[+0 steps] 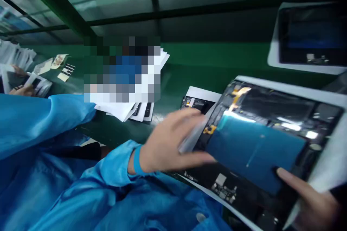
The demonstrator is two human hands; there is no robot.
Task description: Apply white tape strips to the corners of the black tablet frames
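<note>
An opened tablet (257,151) with a blue rectangular panel and orange flex cables lies tilted over white sheeting at the right. My right hand (311,202) grips its lower right edge, the thumb resting near the blue panel. At the tablet's left edge is my left hand (173,144), blurred, with thumb and fingers apart; contact with the edge is unclear. Beneath the held tablet, another dark tablet body (233,187) with exposed circuit parts sits close to my lap. Part of a further device (196,104) shows behind my left fingers.
A stack of white sheets and devices (121,110), partly pixelated, stands on the green bench (200,57). Another tablet (311,32) lies at the back right. At the left are a co-worker's blue sleeve (24,122), hands (25,90) and printed labels (66,72).
</note>
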